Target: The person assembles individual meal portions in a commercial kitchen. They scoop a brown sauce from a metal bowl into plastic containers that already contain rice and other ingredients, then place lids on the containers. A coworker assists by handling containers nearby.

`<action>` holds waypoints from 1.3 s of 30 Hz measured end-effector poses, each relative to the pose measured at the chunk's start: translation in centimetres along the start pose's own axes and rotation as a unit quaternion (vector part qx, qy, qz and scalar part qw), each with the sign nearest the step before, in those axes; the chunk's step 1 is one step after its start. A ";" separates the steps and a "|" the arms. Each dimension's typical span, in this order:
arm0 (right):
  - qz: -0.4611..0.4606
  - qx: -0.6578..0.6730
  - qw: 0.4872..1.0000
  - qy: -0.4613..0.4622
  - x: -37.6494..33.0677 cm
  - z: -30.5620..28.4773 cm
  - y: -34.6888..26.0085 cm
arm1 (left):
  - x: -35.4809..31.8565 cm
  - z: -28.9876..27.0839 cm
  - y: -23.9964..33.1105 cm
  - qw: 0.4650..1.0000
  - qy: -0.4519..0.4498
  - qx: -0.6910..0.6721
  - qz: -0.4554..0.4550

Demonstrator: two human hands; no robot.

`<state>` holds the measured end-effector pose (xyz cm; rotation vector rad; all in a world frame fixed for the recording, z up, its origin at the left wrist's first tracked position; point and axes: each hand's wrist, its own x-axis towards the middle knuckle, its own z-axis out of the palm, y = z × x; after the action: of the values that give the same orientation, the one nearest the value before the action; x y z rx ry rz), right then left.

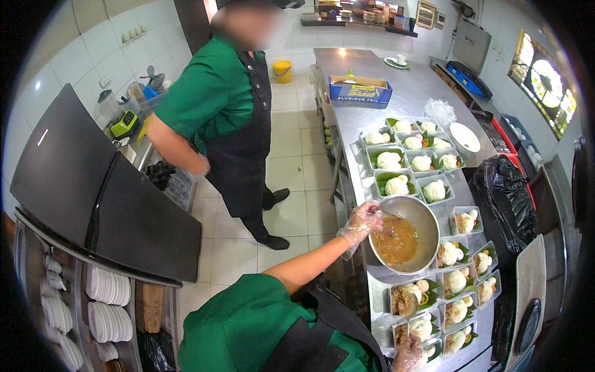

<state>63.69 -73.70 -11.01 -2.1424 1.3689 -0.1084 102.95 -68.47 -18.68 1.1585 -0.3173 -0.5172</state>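
Observation:
My left hand, in a clear plastic glove, is closed on the left rim of a large metal bowl. Brown sauce with bits in it fills the bowl's bottom. A thin utensil handle lies near those fingers, its far end unclear. My right hand, also gloved, is closed around the handle of a spoon. The spoon's head is over a clear container of rice with brown sauce on a green leaf. Several similar containers stand around it, some with brown topping.
Beyond the bowl, several containers hold white rice on leaves. A blue foil box, a white oval plate and a black plastic bag are on or beside the steel table. Another person stands to the left, near a dark fridge.

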 end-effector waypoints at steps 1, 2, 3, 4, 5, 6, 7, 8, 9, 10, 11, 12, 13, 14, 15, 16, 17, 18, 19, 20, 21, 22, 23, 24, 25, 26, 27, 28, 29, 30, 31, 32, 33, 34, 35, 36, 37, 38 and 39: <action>0.005 0.034 0.999 -0.006 0.1 0.1 0.4 | 0.1 0.0 0.0 1.000 -0.003 -0.003 -0.003; 0.008 0.036 0.999 -0.007 0.1 0.0 0.3 | 0.2 -0.1 0.1 1.000 -0.004 -0.005 -0.004; 0.010 0.037 0.999 -0.008 0.0 0.0 0.2 | 0.2 -0.1 0.1 1.000 -0.005 -0.006 -0.004; 0.011 0.039 0.999 -0.010 -0.2 0.0 0.0 | 0.2 -0.2 0.1 1.000 -0.004 -0.008 -0.005; 0.008 0.006 1.000 -0.016 -0.5 -0.5 -1.1 | 0.1 -0.3 0.1 1.000 -0.002 -0.008 -0.005; 0.005 -0.025 0.999 -0.024 -0.9 -1.2 -2.7 | 0.0 -0.5 0.2 1.000 0.002 -0.009 -0.008; 0.001 -0.057 0.998 -0.032 -1.1 -1.5 -3.5 | -0.1 -0.7 0.3 1.000 0.005 -0.010 -0.010; 0.006 -0.056 0.998 -0.034 -1.1 -1.4 -3.5 | -0.2 -0.6 0.4 1.000 0.005 -0.013 -0.013; 0.012 -0.054 0.998 -0.035 -1.1 -1.2 -3.4 | -0.3 -0.7 0.5 1.000 0.004 0.001 -0.013; 0.020 -0.051 0.998 -0.037 -1.2 -0.8 -3.1 | -0.1 -0.8 0.7 1.000 0.001 0.016 -0.015; -0.022 -0.026 0.999 0.033 -0.6 0.4 -2.0 | 0.1 -0.3 1.0 0.999 -0.009 0.030 -0.018; -0.055 -0.003 0.993 0.104 0.4 2.4 0.0 | 0.3 0.0 1.5 0.998 -0.025 0.041 -0.037; -0.085 0.017 0.982 0.166 0.5 3.8 1.9 | 0.6 -0.9 0.7 0.998 -0.025 -0.058 -0.015; -0.137 0.091 0.975 0.150 0.7 3.0 0.4 | 1.3 -1.4 0.2 0.993 -0.032 -0.111 0.005; -0.133 0.048 0.985 0.096 1.8 2.3 -0.6 | 2.3 -2.8 0.1 0.997 0.013 -0.054 0.056; -0.025 0.052 0.996 0.062 3.2 2.3 -0.5 | 2.5 -1.7 1.5 0.997 0.036 -0.073 0.017; -0.076 0.056 0.988 0.123 3.6 2.2 -0.1 | 1.8 -1.0 1.3 0.996 0.012 -0.067 0.048; -0.040 0.025 0.993 0.110 3.2 1.6 -0.4 | 1.2 -1.5 1.0 0.994 -0.017 -0.013 0.108; -0.037 0.037 0.995 0.087 3.3 1.3 -0.3 | 1.4 -2.6 -0.3 0.996 -0.035 -0.019 0.077; -0.088 -0.006 0.987 0.132 3.9 2.8 2.3 | 1.3 -2.3 -0.1 0.998 -0.001 0.030 0.055; -0.057 -0.027 0.992 0.110 3.3 3.0 4.1 | 0.1 -1.5 -1.1 0.999 0.028 -0.003 0.020; -0.018 0.065 0.994 0.084 3.2 2.9 4.5 | 0.6 -1.3 -1.6 1.000 0.024 0.009 0.013; 0.009 0.172 0.983 0.062 3.0 2.8 4.3 | 1.3 -0.9 -1.1 0.999 0.022 0.030 0.024; 0.046 0.197 0.978 0.055 1.9 2.7 4.7 | 0.7 -0.5 -1.2 0.999 0.015 0.036 0.010; 0.081 0.220 0.971 0.047 0.9 2.6 5.1 | -0.1 -0.5 -1.2 0.999 0.012 0.041 -0.002; 0.107 0.243 0.963 0.037 0.7 2.8 5.3 | -0.3 -0.3 -1.0 0.999 0.013 0.044 -0.008; 0.107 0.263 0.958 0.038 0.6 2.9 5.3 | -0.2 -0.2 -0.8 0.999 0.009 0.044 -0.009; 0.105 0.282 0.953 0.039 0.6 2.9 5.2 | -0.1 0.0 -0.6 0.999 0.007 0.043 -0.010; 0.101 0.301 0.947 0.037 0.9 2.9 4.7 | 0.2 -0.1 -0.3 0.999 0.007 0.042 -0.009; 0.101 0.313 0.943 0.046 1.1 2.9 4.3 | 0.5 -0.3 -0.3 0.999 0.008 0.034 -0.006; 0.127 0.312 0.941 0.041 1.2 2.4 3.6 | 0.7 -0.4 -0.3 1.000 0.009 0.026 -0.003; 0.148 0.310 0.939 0.031 1.2 1.8 2.9 | 0.6 -1.0 -0.1 1.000 0.016 0.019 0.004; 0.169 0.311 0.935 0.022 1.3 1.5 2.2 | 0.6 -1.0 0.1 1.000 0.013 0.021 0.006; 0.168 0.331 0.928 0.030 1.2 1.4 1.7 | 0.4 -0.9 0.1 1.000 0.009 0.023 0.008; 0.177 0.347 0.920 0.034 1.3 1.2 1.4 | 0.6 -0.4 0.0 1.000 -0.001 0.023 0.010; 0.189 0.345 0.919 0.023 1.4 1.0 0.9 | 0.7 -0.2 0.0 0.999 -0.009 0.043 0.017; 0.202 0.344 0.917 0.012 1.5 0.8 0.1 | 0.9 -0.8 0.3 0.996 -0.003 0.080 0.023; 0.180 0.335 0.925 0.017 1.5 0.7 -0.2 | 0.9 -0.9 0.4 0.994 -0.006 0.107 0.025; 0.159 0.323 0.933 0.026 1.7 0.5 -0.5 | 0.8 -0.7 0.4 0.991 -0.010 0.128 0.026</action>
<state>65.12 -74.80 -11.54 -1.3685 1.4386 -0.4258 104.10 -68.23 -18.63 1.3890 -0.4402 -0.4514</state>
